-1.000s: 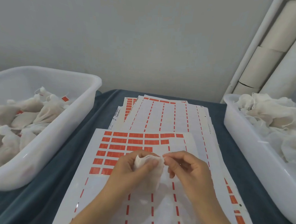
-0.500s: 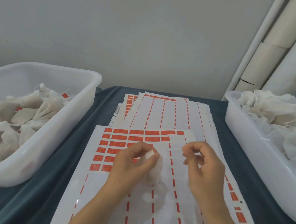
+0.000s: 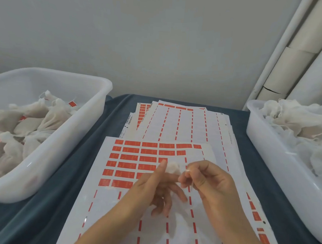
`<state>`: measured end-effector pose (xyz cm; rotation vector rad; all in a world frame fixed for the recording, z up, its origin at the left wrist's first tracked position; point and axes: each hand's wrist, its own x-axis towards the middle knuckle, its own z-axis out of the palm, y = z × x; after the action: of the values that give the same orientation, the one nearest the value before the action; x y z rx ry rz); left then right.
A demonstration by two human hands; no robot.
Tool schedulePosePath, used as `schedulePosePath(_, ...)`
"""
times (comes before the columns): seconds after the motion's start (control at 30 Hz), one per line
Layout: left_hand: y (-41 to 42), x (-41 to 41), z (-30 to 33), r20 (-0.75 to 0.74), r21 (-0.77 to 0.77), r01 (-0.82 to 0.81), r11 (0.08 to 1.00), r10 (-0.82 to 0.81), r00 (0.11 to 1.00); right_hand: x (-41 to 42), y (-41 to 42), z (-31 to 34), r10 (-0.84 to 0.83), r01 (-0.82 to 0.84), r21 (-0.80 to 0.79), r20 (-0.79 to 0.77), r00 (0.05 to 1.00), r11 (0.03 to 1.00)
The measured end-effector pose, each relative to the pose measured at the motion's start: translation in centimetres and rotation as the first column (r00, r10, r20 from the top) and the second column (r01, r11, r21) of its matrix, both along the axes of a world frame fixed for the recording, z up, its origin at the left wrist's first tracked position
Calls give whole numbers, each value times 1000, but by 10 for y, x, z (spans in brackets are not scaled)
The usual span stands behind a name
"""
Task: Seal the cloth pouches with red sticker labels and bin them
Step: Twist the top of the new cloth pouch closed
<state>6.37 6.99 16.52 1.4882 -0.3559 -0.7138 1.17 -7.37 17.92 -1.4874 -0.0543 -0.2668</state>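
Left hand (image 3: 159,187): a small bunched pouch (image 3: 172,167) is pinched at the fingertips, index raised. Right hand (image 3: 207,180): fingers curled, tips pinched just beside the pouch; what is held is blurred, possibly a drawstring. Both are held over the label sheet (image 3: 137,157), where red labels remain in the upper rows. Sealed pouches lie in the left bin (image 3: 95,108); unsealed cloth is heaped in the right bin (image 3: 265,143). Risk judged: the bunched neck may loosen when one hand leaves to peel a label.
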Motion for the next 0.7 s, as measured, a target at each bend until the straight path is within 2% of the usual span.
schedulePosePath(0.1,2,5,-1,-127,-20,-95,995,92,988,-2,7,1,92,-94,-85,-33,995,992)
schedulePosePath(0.17,4,6,-3,-196,-37,-159,987,149,969,-2,10,0,81,-89,-154,-54,995,984)
schedulePosePath(0.23,6,7,-2,-253,-140,-224,965,184,950,-1,10,-2,41,-57,-248,-69,997,967)
schedulePosePath(0.37,14,11,1,-477,-325,-400,857,217,852,3,9,-9,-2,-34,-369,-97,995,929)
schedulePosePath(0.43,18,12,2,-538,-378,-453,808,207,817,5,8,-12,-25,-27,-407,-122,992,913)
schedulePosePath(0.53,22,14,5,-527,-420,-446,790,188,829,8,3,-14,-96,39,-386,-131,987,922)
schedulePosePath(0.7,21,10,3,-321,-314,-235,920,130,938,10,1,-17,-170,128,-354,-91,981,926)
